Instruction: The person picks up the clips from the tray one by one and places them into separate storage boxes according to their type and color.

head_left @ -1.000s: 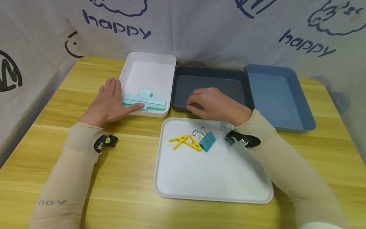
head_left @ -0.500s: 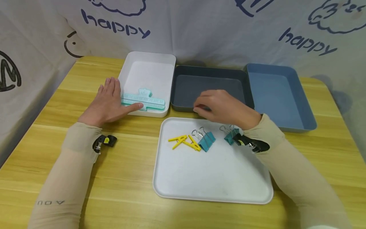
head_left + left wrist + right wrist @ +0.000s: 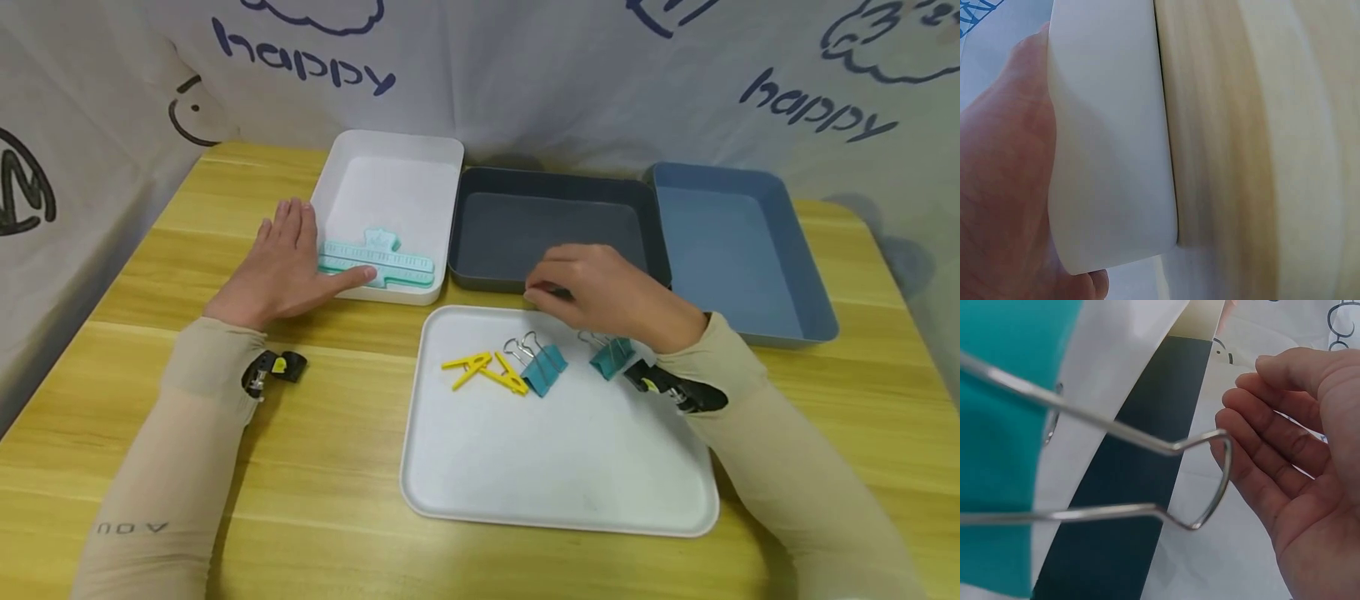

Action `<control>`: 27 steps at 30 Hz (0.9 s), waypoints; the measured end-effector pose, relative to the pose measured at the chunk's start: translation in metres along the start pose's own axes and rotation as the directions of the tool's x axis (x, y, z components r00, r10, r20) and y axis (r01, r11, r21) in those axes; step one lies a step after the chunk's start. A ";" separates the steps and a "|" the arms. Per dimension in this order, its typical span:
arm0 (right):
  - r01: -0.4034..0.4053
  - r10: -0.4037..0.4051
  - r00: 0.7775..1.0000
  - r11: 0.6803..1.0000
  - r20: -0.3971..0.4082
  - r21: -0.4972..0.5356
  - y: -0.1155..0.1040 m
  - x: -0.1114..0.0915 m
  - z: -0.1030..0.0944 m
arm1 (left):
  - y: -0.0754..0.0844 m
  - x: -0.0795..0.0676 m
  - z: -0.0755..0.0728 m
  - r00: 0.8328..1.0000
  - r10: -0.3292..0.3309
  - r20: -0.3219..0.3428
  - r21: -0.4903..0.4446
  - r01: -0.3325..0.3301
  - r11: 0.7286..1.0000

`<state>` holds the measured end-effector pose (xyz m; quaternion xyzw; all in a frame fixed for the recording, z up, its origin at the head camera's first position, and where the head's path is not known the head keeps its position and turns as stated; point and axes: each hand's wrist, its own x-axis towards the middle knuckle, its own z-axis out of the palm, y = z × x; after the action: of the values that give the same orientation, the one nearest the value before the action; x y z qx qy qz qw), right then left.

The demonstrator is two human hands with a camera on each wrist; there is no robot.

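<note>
My left hand [image 3: 277, 271] rests against the near left corner of the white tray [image 3: 397, 179], fingers straight along its side and thumb over the front rim. In the left wrist view the palm [image 3: 1004, 169] lies along the tray's white wall [image 3: 1110, 144]. A mint ruler-like clip [image 3: 378, 257] lies inside, by the thumb. My right hand [image 3: 600, 287] hovers at the dark tray's front rim, fingers loosely curled around nothing. Below it, on a flat white tray [image 3: 555, 467], lie two teal binder clips, one left [image 3: 545, 370] and one right [image 3: 611, 357], beside yellow pegs [image 3: 468, 367].
Behind the right hand stands the dark grey tray [image 3: 555, 221], between the white tray and a blue tray [image 3: 738, 250]. All sit on a wooden table [image 3: 322, 467]. A printed cloth [image 3: 562, 83] hangs behind the table's far edge.
My right hand has drifted right and slightly toward me along the dark tray's front, uncovering more of the right binder clip. The left hand keeps its place on the white tray.
</note>
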<state>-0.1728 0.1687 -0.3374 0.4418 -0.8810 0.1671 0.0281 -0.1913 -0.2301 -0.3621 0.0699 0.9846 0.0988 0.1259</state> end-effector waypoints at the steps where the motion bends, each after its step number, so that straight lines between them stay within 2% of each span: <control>1: -0.008 0.008 1.000 1.000 0.002 0.001 0.000 -0.001 0.000 | 0.000 0.000 0.000 1.000 0.000 0.000 -0.001 0.000 1.000; 9: -0.064 0.064 0.998 0.998 0.016 0.007 0.000 -0.008 0.000 | 0.000 0.001 -0.001 1.000 -0.003 0.001 -0.007 0.003 1.000; 17: -0.047 0.047 0.999 0.999 0.004 0.006 0.002 -0.015 0.000 | -0.001 0.001 0.001 1.000 -0.010 0.001 -0.007 0.010 1.000; 27: -0.070 0.070 0.998 0.997 0.005 0.015 0.005 -0.019 0.000 | -0.002 0.002 0.000 1.000 -0.012 0.007 -0.003 0.012 1.000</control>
<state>-0.1646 0.1863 -0.3422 0.4112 -0.8947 0.1734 0.0168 -0.1937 -0.2313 -0.3630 0.0644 0.9844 0.0992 0.1300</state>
